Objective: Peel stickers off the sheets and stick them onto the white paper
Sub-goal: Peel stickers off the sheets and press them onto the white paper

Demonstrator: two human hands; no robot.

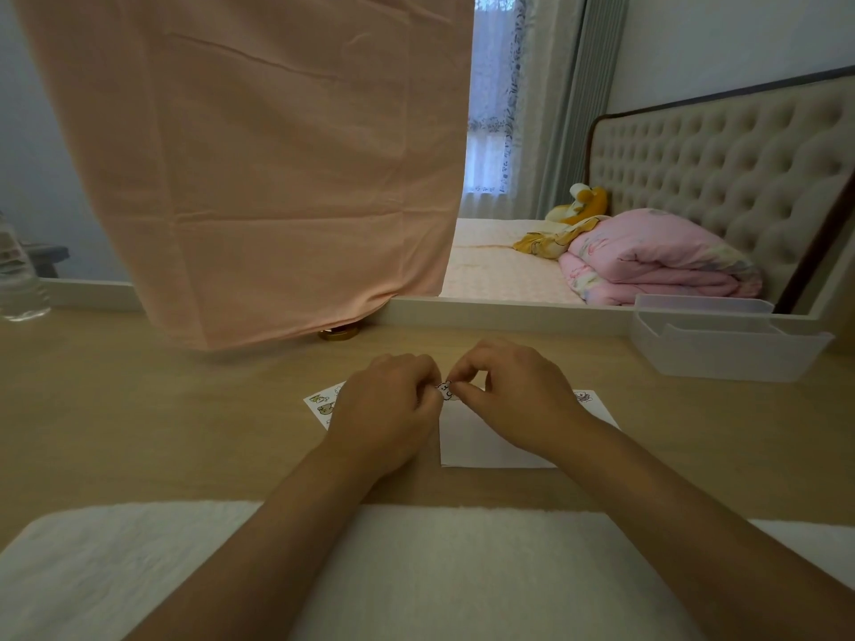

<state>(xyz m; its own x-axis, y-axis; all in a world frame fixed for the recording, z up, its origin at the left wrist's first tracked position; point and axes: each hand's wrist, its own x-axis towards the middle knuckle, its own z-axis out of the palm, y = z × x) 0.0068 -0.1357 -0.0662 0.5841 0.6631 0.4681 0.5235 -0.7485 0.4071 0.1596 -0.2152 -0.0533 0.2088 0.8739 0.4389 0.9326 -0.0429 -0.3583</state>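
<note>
Pale wood desk; both forearms reach in over a white fluffy mat; left hand and right hand meet fingertip to fingertip, fingers curled, pinching a small white sticker between them, over the far edge of the white paper; sticker sheet lies partly under the left hand; pink cloth hangs behind; clear plastic tray to the right; bed with pink quilt beyond.

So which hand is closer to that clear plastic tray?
Right. The right hand is left of the clear plastic tray; the left hand is even farther left. Both pinch one sticker.
</note>
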